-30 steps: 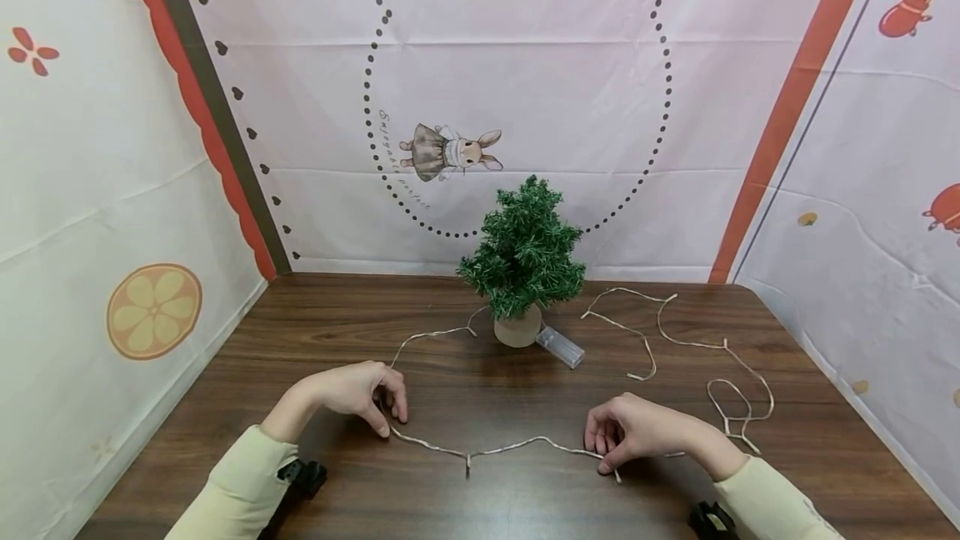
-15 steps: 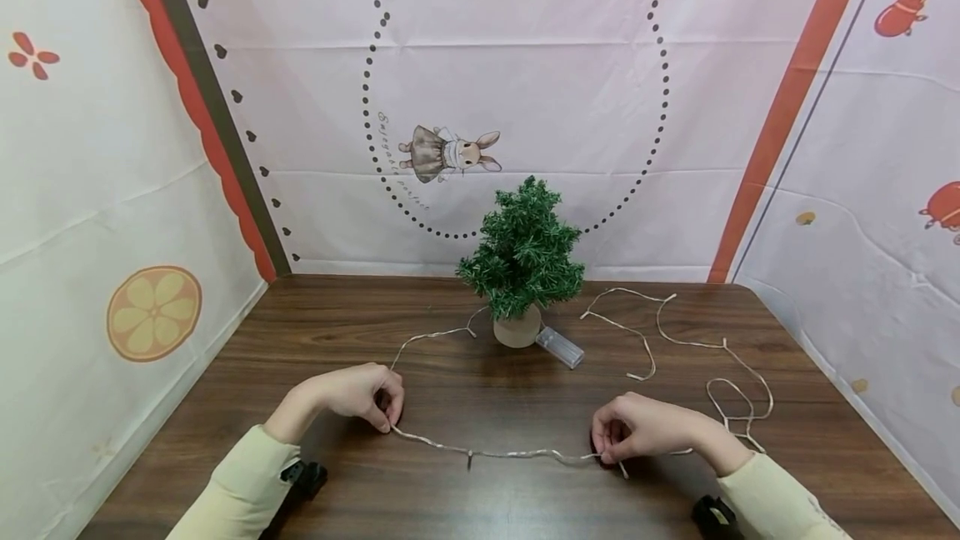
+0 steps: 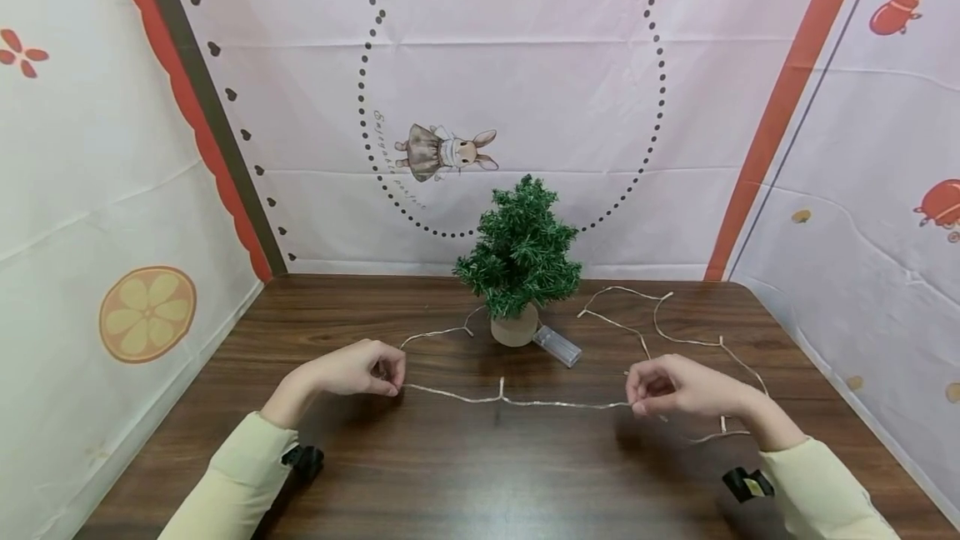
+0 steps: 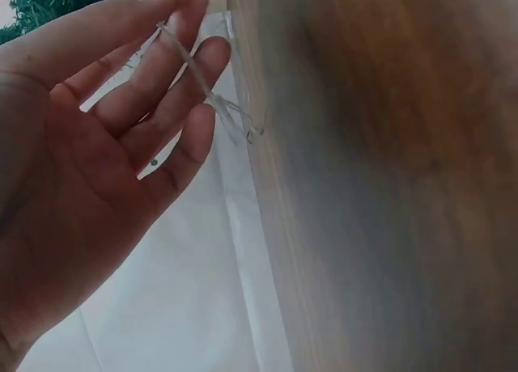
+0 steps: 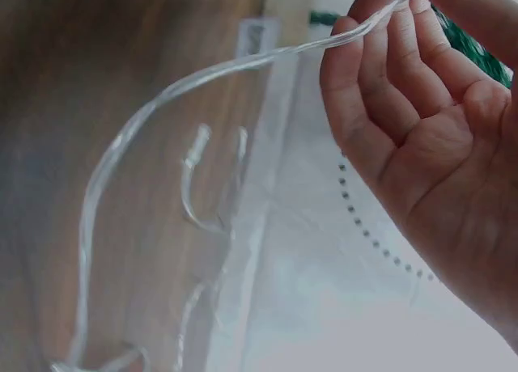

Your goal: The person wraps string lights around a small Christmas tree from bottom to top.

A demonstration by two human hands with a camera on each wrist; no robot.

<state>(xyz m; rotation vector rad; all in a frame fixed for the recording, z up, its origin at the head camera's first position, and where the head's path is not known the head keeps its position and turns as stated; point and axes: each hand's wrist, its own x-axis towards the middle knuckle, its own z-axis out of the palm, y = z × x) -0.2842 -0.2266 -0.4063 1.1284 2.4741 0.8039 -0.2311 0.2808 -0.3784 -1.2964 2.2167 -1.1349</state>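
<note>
A thin clear string of lights (image 3: 457, 396) stretches nearly straight between both hands, lifted off the table. My left hand (image 3: 360, 369) pinches it between thumb and fingertips at left. On the right, my right hand (image 3: 693, 394) pinches the other end of that stretch; a small bulb tip stands up midway. In the right wrist view the light string (image 5: 95, 186) curves down from the fingers toward the table. Behind the hands stands a small green artificial tree (image 3: 519, 248) on a round pale base (image 3: 514, 328). A clear battery box (image 3: 557, 347) lies just right of the base.
Loose loops of the string lie on the right side of the wooden table (image 3: 450, 482). Another part runs from the left hand back behind the tree base. Printed cloth walls (image 3: 300, 107) enclose the table at the back and both sides.
Both hands have risen and moved toward the tree, the right one also farther right. The stretch of light string between them has been lifted and pulled straighter.
</note>
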